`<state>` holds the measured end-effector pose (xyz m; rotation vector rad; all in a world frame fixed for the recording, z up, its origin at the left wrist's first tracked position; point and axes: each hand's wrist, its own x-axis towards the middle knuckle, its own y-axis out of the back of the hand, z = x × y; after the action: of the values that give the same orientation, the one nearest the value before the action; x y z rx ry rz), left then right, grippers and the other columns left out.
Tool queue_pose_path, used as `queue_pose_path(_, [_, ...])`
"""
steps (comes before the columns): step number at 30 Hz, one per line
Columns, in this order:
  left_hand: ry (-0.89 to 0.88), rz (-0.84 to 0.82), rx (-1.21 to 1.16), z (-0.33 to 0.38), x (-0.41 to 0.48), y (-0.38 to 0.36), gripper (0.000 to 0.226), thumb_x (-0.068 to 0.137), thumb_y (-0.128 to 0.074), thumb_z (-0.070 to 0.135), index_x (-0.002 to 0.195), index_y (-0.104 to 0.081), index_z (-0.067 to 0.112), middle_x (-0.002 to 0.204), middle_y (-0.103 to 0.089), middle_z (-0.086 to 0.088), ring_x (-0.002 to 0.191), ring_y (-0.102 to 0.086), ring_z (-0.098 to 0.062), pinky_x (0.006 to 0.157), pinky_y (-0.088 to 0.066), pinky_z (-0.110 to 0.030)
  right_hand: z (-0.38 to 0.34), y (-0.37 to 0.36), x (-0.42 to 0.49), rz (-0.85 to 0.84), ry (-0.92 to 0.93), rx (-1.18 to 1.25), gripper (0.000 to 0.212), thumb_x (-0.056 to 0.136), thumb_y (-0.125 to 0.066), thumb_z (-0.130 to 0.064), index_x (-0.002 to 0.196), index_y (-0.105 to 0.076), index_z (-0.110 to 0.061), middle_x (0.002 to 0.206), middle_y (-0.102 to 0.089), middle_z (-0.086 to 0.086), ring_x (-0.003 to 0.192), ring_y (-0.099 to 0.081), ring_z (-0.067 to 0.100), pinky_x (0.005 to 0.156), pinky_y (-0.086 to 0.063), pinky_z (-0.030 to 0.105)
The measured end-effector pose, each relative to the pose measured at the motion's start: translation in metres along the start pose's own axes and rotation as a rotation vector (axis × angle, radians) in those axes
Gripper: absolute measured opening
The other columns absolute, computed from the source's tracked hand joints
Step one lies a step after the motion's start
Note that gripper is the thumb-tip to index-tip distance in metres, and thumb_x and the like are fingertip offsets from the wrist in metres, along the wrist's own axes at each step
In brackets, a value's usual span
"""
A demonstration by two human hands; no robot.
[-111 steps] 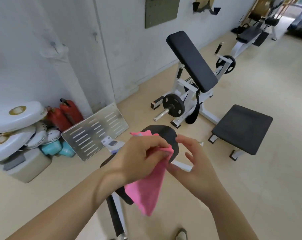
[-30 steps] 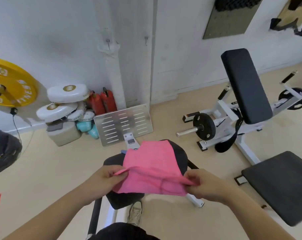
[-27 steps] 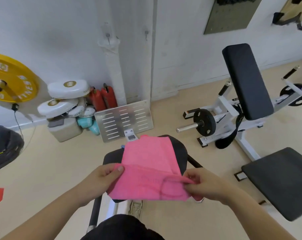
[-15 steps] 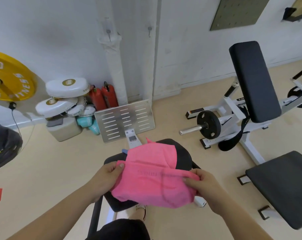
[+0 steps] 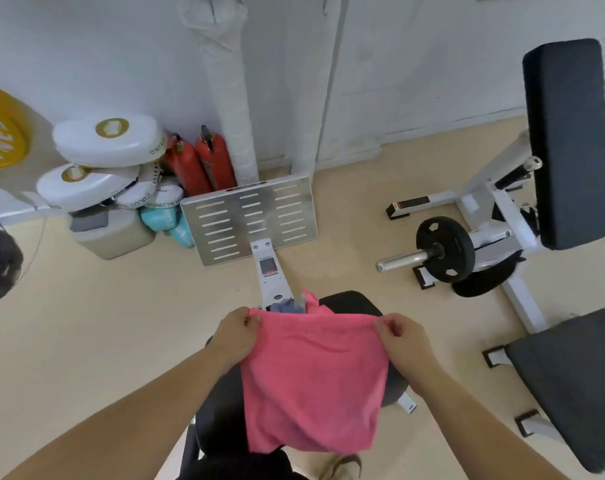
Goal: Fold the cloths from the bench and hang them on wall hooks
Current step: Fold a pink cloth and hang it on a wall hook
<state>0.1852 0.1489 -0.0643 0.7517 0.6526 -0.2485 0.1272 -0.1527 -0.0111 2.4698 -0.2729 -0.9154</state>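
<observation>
A pink cloth (image 5: 314, 382) hangs doubled over in front of me, its top fold stretched level between my hands. My left hand (image 5: 235, 336) pinches the fold's left end and my right hand (image 5: 399, 337) pinches its right end. Below the cloth is the black padded seat of a bench (image 5: 349, 301), mostly hidden by the cloth. A bit of grey-blue cloth (image 5: 287, 305) shows just behind the pink fold, on the bench's white frame. No wall hook is in sight.
A slotted metal footplate (image 5: 249, 220) leans ahead on the floor. White pads (image 5: 110, 140) and red extinguishers (image 5: 200, 161) stand by the wall at left. A preacher-curl machine (image 5: 567, 140) with a weight plate (image 5: 444, 249) is at right, a black bench pad (image 5: 571, 386) lower right.
The cloth was spread flat between my hands; its far half has come over, and it now hangs doubled from a top fold. My hands have risen slightly and moved apart.
</observation>
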Motion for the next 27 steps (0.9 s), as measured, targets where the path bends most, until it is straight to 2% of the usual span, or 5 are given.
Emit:
queue_pose_path(3, [0.023,-0.057,0.122,-0.005,0.013,-0.005,0.028,0.104,-0.043,0.019,0.077,-0.049,0.025,0.079,-0.057,0.003,0.082,-0.053,-0.022,0.074,-0.039,-0.032,0.002,-0.011,0.031,-0.085,0.019,-0.159,0.014,0.099,-0.059,-0.021,0.093,-0.072,-0.022,0.088,-0.072,-0.009,0.084,-0.065,0.007,0.067,-0.045,0.019])
queue_pose_path(11, [0.045,-0.209,0.346,-0.011,0.046,-0.021,0.029,0.100,-0.046,0.024,0.072,-0.042,0.026,0.079,-0.053,0.004,0.077,-0.051,-0.018,0.066,-0.035,-0.030,0.024,-0.023,0.078,-0.192,0.041,-0.502,0.011,0.097,-0.059,-0.024,0.090,-0.068,-0.023,0.086,-0.067,-0.008,0.081,-0.062,0.012,0.071,-0.049,0.029])
queue_pose_path(16, [-0.058,-0.327,0.338,-0.013,0.058,-0.026,0.002,0.093,-0.055,0.025,0.093,-0.054,0.027,0.093,-0.065,0.000,0.085,-0.063,-0.021,0.076,-0.053,-0.036,0.024,-0.024,0.092,-0.310,0.053,-0.580,0.004,0.091,-0.066,-0.027,0.090,-0.069,-0.029,0.084,-0.067,-0.009,0.077,-0.060,0.007,0.070,-0.050,0.025])
queue_pose_path(21, [-0.110,-0.305,0.301,-0.008,0.064,-0.029,0.023,0.087,-0.064,0.017,0.075,-0.054,0.035,0.087,-0.064,0.005,0.076,-0.059,-0.011,0.066,-0.046,-0.021,0.017,-0.022,0.099,-0.337,-0.001,-0.457,0.005,0.085,-0.073,-0.021,0.085,-0.072,-0.026,0.088,-0.072,-0.010,0.086,-0.066,0.007,0.078,-0.055,0.028])
queue_pose_path(27, [-0.161,-0.158,0.210,0.003,0.054,-0.005,0.019,0.075,-0.070,0.009,0.069,-0.067,0.027,0.082,-0.071,0.008,0.080,-0.066,-0.012,0.078,-0.056,-0.029,0.005,-0.007,0.081,-0.228,-0.079,-0.100,0.010,0.081,-0.077,-0.003,0.081,-0.076,-0.012,0.083,-0.075,0.005,0.082,-0.069,0.019,0.075,-0.056,0.033])
